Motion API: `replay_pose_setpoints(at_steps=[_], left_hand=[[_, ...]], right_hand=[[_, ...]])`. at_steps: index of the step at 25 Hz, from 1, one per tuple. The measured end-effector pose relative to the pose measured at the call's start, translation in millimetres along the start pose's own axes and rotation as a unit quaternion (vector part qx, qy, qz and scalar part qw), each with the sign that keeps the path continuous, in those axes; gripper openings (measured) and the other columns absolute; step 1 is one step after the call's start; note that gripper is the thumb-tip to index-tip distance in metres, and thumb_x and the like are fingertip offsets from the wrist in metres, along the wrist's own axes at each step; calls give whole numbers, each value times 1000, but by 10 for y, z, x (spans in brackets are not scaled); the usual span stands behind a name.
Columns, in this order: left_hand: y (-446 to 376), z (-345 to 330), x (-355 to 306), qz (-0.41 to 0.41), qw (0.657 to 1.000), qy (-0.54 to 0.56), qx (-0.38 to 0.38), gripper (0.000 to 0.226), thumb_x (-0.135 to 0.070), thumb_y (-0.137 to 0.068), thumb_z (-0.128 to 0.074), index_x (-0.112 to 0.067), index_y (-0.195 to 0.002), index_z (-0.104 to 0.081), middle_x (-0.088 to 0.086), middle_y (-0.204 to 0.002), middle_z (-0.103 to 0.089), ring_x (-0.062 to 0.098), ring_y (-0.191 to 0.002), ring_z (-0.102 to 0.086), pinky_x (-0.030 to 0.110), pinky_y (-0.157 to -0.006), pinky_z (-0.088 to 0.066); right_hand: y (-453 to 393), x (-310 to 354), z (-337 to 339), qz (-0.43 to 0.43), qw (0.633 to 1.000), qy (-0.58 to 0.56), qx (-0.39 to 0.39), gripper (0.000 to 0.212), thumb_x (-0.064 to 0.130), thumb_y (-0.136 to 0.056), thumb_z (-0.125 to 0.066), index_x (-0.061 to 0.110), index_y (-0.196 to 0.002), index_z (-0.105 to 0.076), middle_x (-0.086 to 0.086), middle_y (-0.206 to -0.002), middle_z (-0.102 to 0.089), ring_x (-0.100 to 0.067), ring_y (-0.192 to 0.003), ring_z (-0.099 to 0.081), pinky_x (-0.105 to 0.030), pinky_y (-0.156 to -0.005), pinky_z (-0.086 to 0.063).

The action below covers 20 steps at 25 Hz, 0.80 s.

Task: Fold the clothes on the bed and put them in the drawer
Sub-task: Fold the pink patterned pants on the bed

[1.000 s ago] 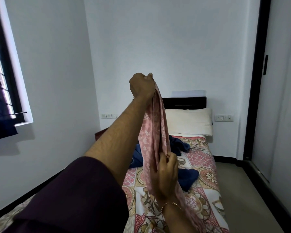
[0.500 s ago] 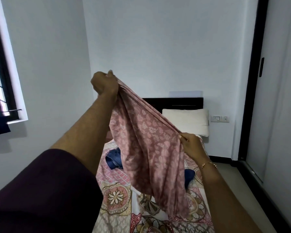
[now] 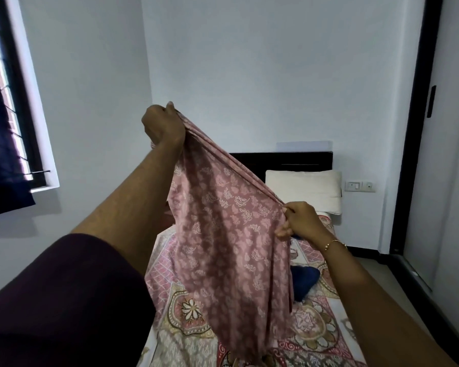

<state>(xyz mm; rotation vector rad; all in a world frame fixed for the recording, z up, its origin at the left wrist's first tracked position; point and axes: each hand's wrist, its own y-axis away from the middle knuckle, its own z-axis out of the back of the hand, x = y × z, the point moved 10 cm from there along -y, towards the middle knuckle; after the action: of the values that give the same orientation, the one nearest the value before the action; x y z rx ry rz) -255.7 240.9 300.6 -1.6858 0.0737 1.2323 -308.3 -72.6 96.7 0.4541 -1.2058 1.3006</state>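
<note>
A pink leaf-print garment (image 3: 228, 234) hangs stretched in the air above a bed (image 3: 316, 324) with a patterned sheet. The left hand (image 3: 163, 125), raised high, grips one bunched top corner in a fist. The right hand (image 3: 300, 221), lower, pinches the other corner. A dark blue garment (image 3: 304, 280) lies on the bed behind.

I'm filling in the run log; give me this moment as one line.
left hand: grips pink cloth high | right hand: pinches its edge lower | cloth: spread above bed | step: folding
</note>
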Motion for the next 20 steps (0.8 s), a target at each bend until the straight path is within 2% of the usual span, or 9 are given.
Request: replay_pose_setpoints(at_steps=[3,6,8,10,12,14,15,17,20], left_hand=[[38,-176,175,13,998,-39,44,38,-25,-99,-44,9,-101,-61,23,-110,-64,35,-104,-59,34,-83,-42],[61,-382,401,35,994,-53,85,36,-23,-99,-44,8,-105,-60,24,-114,-62,36,-108,-57,34,-86,-41],[27,-508,537,58,992,-8,110,38,-23,-100,-42,9,-108,-59,25,-116,-61,37,-111,-56,35,-88,-43],[-71,-612,677,101,982,84,134,39,-24,-100,-39,8,-115,-57,25,-120,-59,36,-112,-56,37,-89,-46],[-169,-614,886,139,963,191,129,36,-22,-100,-39,6,-108,-60,20,-110,-63,31,-103,-60,33,-79,-50],[-158,-532,1261,196,923,307,122,29,-19,-101,-40,-3,-89,-61,9,-91,-64,24,-91,-63,27,-67,-54],[-101,-474,1533,227,905,340,121,28,-18,-101,-40,-8,-83,-60,6,-87,-64,21,-86,-64,25,-63,-55],[91,-301,2199,264,902,317,128,27,-19,-101,-39,-14,-81,-56,3,-84,-62,15,-79,-62,23,-62,-54],[686,131,3506,337,906,211,146,29,-20,-102,-36,-16,-77,-49,5,-81,-57,15,-71,-56,26,-62,-53]], right_hand=[[-31,-311,-122,-102,988,-113,26,20,-2,-97,-32,-5,-91,-51,-28,-91,-60,-27,-67,-68,-29,-55,-59],[-174,-399,9,-103,992,-75,-7,25,-6,-94,-36,-1,-79,-55,-26,-98,-64,-30,-76,-66,-30,-61,-57],[-335,-232,320,-34,995,1,-95,31,-7,-91,-39,2,-70,-60,-25,-99,-67,-33,-84,-65,-41,-76,-54],[-388,157,559,70,970,141,-187,28,-4,-89,-42,-2,-77,-67,-23,-97,-68,-36,-91,-63,-42,-82,-50],[-230,565,594,172,921,227,-267,23,0,-91,-43,-5,-86,-64,-22,-93,-65,-36,-86,-60,-38,-72,-46],[96,832,400,263,873,254,-322,22,7,-91,-43,-3,-82,-60,-19,-83,-61,-33,-70,-56,-32,-58,-39],[260,848,186,304,858,260,-324,23,11,-89,-42,0,-78,-58,-15,-76,-58,-27,-60,-52,-29,-53,-35],[579,663,-405,362,849,271,-273,24,15,-86,-41,4,-71,-56,-8,-65,-52,-15,-51,-41,-25,-47,-32],[992,-157,-1570,350,873,320,-117,18,18,-80,-46,11,-66,-57,-4,-66,-52,-16,-46,-43,-25,-41,-36]])
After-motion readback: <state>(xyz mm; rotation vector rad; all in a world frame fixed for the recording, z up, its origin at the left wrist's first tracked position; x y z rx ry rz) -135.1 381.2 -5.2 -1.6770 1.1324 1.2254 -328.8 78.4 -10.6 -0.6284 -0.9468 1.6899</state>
